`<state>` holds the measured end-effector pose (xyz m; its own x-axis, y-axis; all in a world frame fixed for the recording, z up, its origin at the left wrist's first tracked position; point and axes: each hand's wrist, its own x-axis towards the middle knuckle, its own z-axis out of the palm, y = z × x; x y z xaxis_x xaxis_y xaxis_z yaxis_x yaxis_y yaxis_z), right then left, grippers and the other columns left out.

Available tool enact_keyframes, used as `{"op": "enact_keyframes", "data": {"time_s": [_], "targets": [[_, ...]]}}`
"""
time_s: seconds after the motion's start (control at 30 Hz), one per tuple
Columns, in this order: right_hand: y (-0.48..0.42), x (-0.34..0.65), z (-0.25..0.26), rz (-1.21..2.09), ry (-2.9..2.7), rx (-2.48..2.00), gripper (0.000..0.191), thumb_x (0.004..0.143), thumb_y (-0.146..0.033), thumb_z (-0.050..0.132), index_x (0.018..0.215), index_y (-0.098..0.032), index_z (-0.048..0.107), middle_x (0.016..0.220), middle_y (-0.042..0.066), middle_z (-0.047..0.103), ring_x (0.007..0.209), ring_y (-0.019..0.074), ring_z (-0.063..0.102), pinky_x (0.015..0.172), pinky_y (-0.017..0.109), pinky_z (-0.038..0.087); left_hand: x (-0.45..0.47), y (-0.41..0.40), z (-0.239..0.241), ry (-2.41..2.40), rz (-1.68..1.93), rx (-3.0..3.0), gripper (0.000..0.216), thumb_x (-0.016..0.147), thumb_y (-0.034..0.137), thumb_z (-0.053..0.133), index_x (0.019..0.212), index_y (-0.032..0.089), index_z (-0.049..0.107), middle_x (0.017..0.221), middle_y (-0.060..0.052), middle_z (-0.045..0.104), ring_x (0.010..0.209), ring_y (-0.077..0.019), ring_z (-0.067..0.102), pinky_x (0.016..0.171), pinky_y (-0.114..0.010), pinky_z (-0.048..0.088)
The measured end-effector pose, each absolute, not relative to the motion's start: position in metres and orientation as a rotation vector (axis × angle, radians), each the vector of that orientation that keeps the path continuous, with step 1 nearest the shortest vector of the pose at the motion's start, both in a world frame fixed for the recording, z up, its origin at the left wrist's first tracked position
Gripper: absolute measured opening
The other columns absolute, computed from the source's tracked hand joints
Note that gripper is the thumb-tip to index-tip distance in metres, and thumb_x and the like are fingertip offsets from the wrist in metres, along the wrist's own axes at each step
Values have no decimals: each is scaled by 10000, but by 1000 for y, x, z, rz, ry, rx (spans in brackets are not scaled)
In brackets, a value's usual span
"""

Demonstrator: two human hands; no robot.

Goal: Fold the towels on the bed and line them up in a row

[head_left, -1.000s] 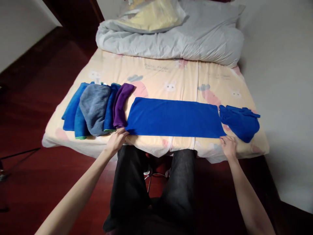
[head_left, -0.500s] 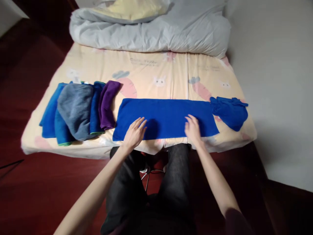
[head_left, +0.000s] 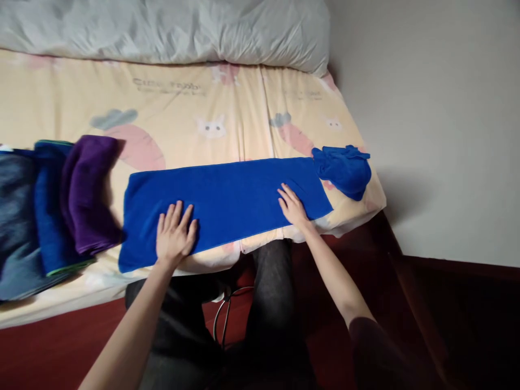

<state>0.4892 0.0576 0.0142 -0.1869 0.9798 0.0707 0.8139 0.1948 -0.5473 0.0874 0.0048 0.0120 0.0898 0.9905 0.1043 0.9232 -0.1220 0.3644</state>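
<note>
A blue towel lies flat as a long rectangle along the near edge of the bed. My left hand rests on its left part, palm down with the fingers spread. Toward the towel's right end, my right hand also lies flat on the cloth, fingers stretched out. Neither hand grips anything. Just past the right end sits a bunched blue cloth. Beside the left end is a folded purple towel.
Left of the purple towel lie a dark blue towel with green edging and a grey towel, cut off by the frame. A rolled grey quilt spans the back of the patterned bed sheet. A wall stands at the right.
My view has turned to the right and closer. Both hands have come down from above the blue towel and now lie flat on it, farther apart, with fingers more spread.
</note>
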Motion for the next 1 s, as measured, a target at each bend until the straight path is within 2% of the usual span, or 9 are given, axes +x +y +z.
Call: {"op": "enact_keyframes", "data": {"time_s": [0.17, 0.37, 0.47, 0.53, 0.6, 0.7, 0.8, 0.9, 1.0], "targets": [[80, 594, 14, 360, -2006, -1980, 544, 1073, -381, 343, 1578, -203, 437, 1685, 59, 350, 1589, 232, 258, 1316, 526, 186, 71, 6, 16, 2172, 457, 2025, 626, 1062, 474, 302, 1585, 155, 429, 1700, -149, 281, 1602, -289, 195, 1304, -511, 145], [131, 665, 15, 369, -1824, -2281, 588, 1050, -399, 371, 1588, -163, 389, 1631, 137, 427, 1536, 300, 351, 1270, 539, 274, 67, 7, 19, 2251, 366, 1968, 647, 1056, 482, 277, 1595, 146, 404, 1705, -161, 260, 1602, -296, 188, 1295, -531, 151], [157, 664, 13, 359, -1647, -2378, 620, 1028, -387, 423, 1584, -115, 376, 1631, 183, 408, 1527, 344, 351, 1264, 565, 276, 70, 8, 20, 2256, 347, 1967, 657, 1051, 484, 273, 1594, 138, 404, 1705, -168, 255, 1601, -302, 190, 1294, -535, 153], [164, 643, 13, 311, -1538, -2371, 606, 1034, -378, 407, 1569, -93, 391, 1610, 215, 425, 1516, 387, 353, 1238, 632, 287, 71, 7, 20, 2254, 351, 1970, 662, 1050, 491, 266, 1598, 144, 399, 1707, -163, 250, 1602, -302, 188, 1294, -535, 152], [161, 608, 15, 249, -1548, -2279, 606, 1053, -387, 353, 1578, -85, 372, 1630, 221, 390, 1543, 420, 282, 1225, 705, 243, 72, 7, 20, 2240, 368, 1981, 676, 1048, 508, 252, 1600, 146, 397, 1709, -160, 247, 1603, -303, 184, 1296, -530, 144], [143, 548, 17, 256, -1850, -2029, 625, 1074, -408, 300, 1637, -137, 285, 1709, 121, 273, 1605, 370, 124, 1276, 688, 124, 71, 9, 22, 2219, 391, 2000, 708, 1037, 549, 237, 1601, 152, 399, 1712, -151, 242, 1603, -307, 180, 1299, -521, 135], [130, 514, 14, 375, -2202, -1768, 607, 1074, -429, 346, 1642, -219, 310, 1718, 20, 272, 1613, 279, 148, 1326, 564, 91, 61, 16, 23, 2197, 356, 1995, 737, 1023, 584, 232, 1603, 160, 397, 1720, -138, 224, 1606, -318, 162, 1298, -526, 125], [136, 521, 8, 380, -2221, -1824, 588, 1077, -435, 341, 1622, -214, 361, 1715, 27, 284, 1604, 251, 191, 1327, 520, 104, 45, 27, 22, 2221, 337, 1943, 746, 1011, 596, 239, 1611, 177, 382, 1730, -112, 204, 1607, -324, 150, 1295, -544, 136], [159, 550, 7, 278, -2123, -1998, 582, 1080, -430, 314, 1607, -196, 388, 1690, 78, 339, 1585, 276, 242, 1293, 562, 170, 25, 42, 18, 2246, 373, 1908, 757, 997, 611, 258, 1628, 205, 353, 1740, -75, 168, 1615, -300, 125, 1307, -512, 139]]}}
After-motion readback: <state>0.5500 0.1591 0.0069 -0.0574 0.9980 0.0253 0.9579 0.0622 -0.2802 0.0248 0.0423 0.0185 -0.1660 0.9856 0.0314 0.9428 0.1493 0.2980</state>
